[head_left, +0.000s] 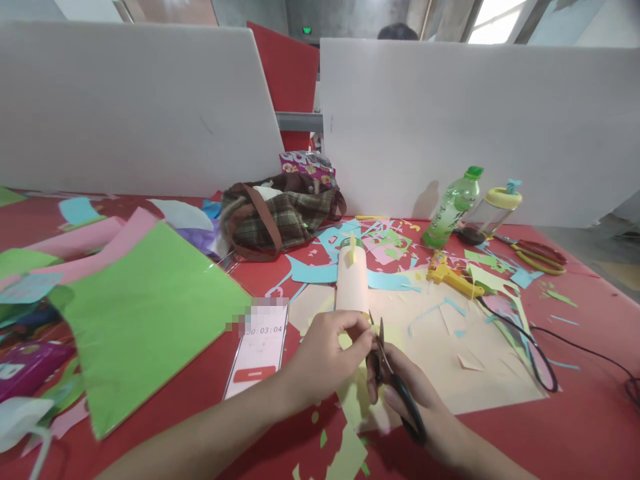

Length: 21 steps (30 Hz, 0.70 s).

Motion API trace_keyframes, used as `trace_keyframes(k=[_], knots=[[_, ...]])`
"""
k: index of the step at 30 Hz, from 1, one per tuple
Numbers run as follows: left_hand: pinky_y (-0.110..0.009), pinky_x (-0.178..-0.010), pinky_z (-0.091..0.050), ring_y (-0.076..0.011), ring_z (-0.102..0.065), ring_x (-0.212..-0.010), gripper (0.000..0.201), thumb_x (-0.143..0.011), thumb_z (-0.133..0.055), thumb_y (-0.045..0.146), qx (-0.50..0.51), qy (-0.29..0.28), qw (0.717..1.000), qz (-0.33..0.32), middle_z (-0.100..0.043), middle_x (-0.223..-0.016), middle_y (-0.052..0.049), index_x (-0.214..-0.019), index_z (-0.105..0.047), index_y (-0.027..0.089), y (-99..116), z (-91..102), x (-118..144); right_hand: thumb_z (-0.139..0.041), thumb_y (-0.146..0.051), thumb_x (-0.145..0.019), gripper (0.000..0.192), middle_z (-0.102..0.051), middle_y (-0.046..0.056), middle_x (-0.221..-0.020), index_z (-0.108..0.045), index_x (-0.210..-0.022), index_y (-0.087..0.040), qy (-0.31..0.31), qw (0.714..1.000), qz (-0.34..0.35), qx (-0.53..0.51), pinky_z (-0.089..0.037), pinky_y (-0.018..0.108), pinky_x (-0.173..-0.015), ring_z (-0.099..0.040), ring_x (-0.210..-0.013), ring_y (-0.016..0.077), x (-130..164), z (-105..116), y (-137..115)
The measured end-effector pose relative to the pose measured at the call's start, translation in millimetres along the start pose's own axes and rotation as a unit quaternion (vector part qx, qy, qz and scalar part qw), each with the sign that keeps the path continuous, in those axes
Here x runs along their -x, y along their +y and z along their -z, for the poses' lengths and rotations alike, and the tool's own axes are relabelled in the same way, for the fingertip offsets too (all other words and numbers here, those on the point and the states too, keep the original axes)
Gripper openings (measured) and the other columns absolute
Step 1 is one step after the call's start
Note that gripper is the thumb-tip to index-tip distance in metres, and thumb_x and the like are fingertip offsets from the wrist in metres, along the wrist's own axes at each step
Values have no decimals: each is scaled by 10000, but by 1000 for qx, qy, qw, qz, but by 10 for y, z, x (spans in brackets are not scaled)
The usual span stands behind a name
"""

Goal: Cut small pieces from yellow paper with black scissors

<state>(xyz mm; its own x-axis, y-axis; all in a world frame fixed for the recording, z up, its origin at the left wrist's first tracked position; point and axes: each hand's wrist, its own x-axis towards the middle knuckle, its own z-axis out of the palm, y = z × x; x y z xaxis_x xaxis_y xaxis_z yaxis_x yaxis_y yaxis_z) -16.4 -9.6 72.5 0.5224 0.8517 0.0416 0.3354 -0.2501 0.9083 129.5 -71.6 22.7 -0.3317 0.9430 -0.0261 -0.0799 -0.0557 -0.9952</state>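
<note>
My right hand [417, 390] grips black-handled scissors [409, 403], their blades parted and pointing away from me. Close beside the blades, my left hand [333, 353] is closed in a pinch; whatever lies between its fingertips is too small to make out. Just beyond both hands is a pale, paper-wrapped cylinder [352, 277] with a green top and a small yellow piece on it. Light blue paper strips [315, 272] stick out at its sides. Pale yellow paper scraps [347, 453] lie under and in front of my hands.
Left are a large green paper sheet [160, 320] and a phone [257, 350] showing a timer. A yellow glue gun [455, 277] with a black cord lies on cream paper [500, 373]. Behind stand a plaid bag [300, 217], a green bottle [453, 207], a lidded jar [493, 213] and white panels [450, 120].
</note>
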Motion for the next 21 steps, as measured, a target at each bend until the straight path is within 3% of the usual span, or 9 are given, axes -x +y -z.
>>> trace_keyframes(k=[7,21], knots=[[-184,-601,-370,-86,-482,-605,174,-765,-407,153,-31,7,999,-17,-520,-612,30,-603,-469,157,-52,-48,12,-453,-445,-769,378,-425,8,-729,-432,-1049,-190,6,1000,-9,13,-319,300,-611,-386,-655,154,-5,0,18],[-200,-606,-379,-97,-493,-617,200,-776,-376,161,0,1,1000,1,-534,-620,22,-609,-487,156,-55,-46,17,-455,-447,-766,417,-433,7,-715,-416,-1083,-181,13,1000,-17,18,-331,297,-593,-397,-634,152,-3,-9,13]])
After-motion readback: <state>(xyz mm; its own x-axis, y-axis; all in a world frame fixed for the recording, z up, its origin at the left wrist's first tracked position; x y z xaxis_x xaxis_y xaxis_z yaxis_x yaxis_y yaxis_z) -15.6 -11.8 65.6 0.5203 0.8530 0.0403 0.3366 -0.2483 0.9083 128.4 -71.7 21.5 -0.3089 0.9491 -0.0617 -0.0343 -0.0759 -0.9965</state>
